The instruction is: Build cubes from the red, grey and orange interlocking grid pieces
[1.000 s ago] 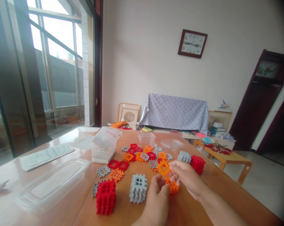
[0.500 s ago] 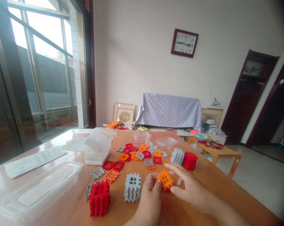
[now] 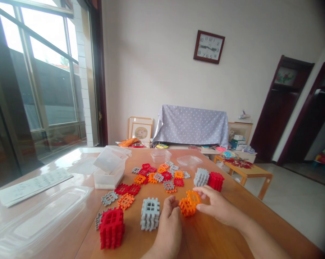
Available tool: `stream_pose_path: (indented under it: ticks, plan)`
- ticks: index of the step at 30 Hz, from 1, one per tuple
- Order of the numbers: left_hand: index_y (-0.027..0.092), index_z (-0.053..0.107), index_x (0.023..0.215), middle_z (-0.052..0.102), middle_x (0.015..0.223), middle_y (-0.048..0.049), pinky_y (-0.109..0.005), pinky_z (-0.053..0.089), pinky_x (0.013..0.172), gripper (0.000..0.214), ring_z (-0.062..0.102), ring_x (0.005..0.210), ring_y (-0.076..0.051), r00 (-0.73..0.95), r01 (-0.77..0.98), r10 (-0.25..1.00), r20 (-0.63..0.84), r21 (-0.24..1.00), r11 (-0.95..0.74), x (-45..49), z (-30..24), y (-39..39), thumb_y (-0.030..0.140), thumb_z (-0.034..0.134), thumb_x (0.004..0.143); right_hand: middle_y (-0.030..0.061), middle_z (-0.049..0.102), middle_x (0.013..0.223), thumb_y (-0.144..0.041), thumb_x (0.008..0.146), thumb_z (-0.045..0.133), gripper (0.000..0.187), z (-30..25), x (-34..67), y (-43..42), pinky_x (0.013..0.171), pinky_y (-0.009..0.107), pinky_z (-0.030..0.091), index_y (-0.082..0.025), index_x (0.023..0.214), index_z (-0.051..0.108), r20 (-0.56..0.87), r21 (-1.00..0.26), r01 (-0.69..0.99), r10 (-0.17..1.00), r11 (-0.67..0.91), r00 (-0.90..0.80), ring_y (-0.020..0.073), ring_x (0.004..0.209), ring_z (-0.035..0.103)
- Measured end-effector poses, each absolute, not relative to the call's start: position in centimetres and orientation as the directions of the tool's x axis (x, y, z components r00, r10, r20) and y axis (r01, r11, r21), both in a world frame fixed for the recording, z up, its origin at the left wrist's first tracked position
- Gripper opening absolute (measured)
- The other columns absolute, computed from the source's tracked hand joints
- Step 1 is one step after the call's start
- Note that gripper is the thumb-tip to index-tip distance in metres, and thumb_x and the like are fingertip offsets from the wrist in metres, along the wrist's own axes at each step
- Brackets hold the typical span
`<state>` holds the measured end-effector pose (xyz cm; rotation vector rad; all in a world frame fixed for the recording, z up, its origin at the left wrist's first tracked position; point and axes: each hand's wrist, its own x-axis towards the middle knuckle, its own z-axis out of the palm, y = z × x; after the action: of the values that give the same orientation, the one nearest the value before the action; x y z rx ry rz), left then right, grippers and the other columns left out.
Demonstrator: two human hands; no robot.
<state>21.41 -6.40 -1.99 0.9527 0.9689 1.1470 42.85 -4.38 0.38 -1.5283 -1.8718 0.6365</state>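
My right hand pinches an orange window tile by its right side, thumb below and fingers above. This tile tilts up against a small orange stack of tiles on the table. Just left of that stack, my left hand stands on its edge, thumb and curled fingers a little apart with nothing visible between them. Whether its fingertips touch the stack is hard to tell. A grey stack of window tiles is left of my left hand, and a red stack farther left.
Loose red, grey and orange tiles lie mid-table. Behind my right hand stand a grey stack and a red stack. A white plastic container, a clear lid and paper sheets lie left.
The orange tile has come apart from the front of the orange stack and tilted to the right in my right hand. My left fingers have loosened from the stack.
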Motion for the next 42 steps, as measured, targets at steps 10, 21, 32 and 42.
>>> stream_pose_path:
  ticks: [10, 21, 32, 42]
  plan:
    - [0.014, 0.048, 0.132, 0.052, 0.145, -0.0139, -0.027, 0.04, 0.107, 0.058, 0.048, 0.135, -0.022, 0.203, -0.365, 0.951, -0.234, 0.883, 0.295, 21.7, -2.7, -6.2, 0.019, 0.055, 0.074, 0.0098, 0.061, 0.128, -0.028, 0.072, 0.072, 0.072, -1.8, 42.8, -3.7, 0.103, 0.04, 0.047, -0.02, 0.141, 0.051, 0.004, -0.819, 0.564, 0.983, 0.107, -0.181, 0.0244, 0.113, 0.06]
    - [0.011, 0.046, 0.135, 0.054, 0.144, -0.0158, -0.029, 0.039, 0.109, 0.066, 0.049, 0.136, -0.023, 0.251, -0.374, 0.945, -0.208, 0.88, 0.293, 21.7, -2.2, -6.4, 0.013, 0.051, 0.069, 0.0111, 0.062, 0.134, -0.013, 0.073, 0.062, 0.065, -2.9, 41.8, -3.5, 0.105, 0.039, 0.047, -0.017, 0.137, 0.051, 0.0, -0.915, 0.382, 0.948, 0.128, -0.318, 0.0263, 0.122, 0.061]
    - [0.011, 0.051, 0.137, 0.057, 0.142, -0.0122, -0.026, 0.039, 0.107, 0.067, 0.048, 0.137, -0.024, 0.259, -0.328, 0.944, -0.203, 0.901, 0.283, 21.5, -1.8, -6.6, 0.015, 0.055, 0.069, 0.0053, 0.06, 0.115, -0.026, 0.074, 0.072, 0.049, -1.6, 41.6, -4.1, 0.091, 0.035, 0.05, -0.022, 0.122, 0.063, 0.071, -0.779, 0.592, 0.967, 0.208, -0.245, 0.0224, 0.1, 0.061]
    - [0.011, 0.051, 0.136, 0.06, 0.137, -0.0137, -0.029, 0.038, 0.109, 0.067, 0.049, 0.135, -0.026, 0.262, -0.323, 0.945, -0.196, 0.905, 0.277, 21.3, -1.3, -6.8, 0.017, 0.058, 0.07, 0.0074, 0.057, 0.134, -0.026, 0.072, 0.074, 0.067, -2.7, 42.2, -3.6, 0.102, 0.04, 0.046, -0.026, 0.136, 0.054, 0.058, -0.803, 0.567, 0.971, 0.183, -0.23, 0.0263, 0.115, 0.057]
